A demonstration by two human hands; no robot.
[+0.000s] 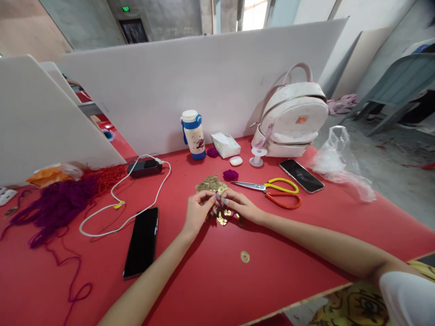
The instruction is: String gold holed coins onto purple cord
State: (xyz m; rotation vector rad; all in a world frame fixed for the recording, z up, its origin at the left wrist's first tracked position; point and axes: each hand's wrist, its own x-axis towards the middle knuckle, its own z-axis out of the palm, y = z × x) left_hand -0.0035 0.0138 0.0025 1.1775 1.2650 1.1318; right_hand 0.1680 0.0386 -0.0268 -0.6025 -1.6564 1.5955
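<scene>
In the head view, a thin purple yarn strand (220,208) is sitting between the two hands, neither clearly nearer; its long axis is largely hidden by fingers. The left hand (201,206) and right hand (242,206) are bending their fingers inward, tips almost meeting, both pinching the strand. Shiny gold-coloured round metal coins (223,220) are lying just below on the red counter (204,285).

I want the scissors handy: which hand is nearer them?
Right. The right hand is just in front of the scissors; the left hand is farther left.
</scene>
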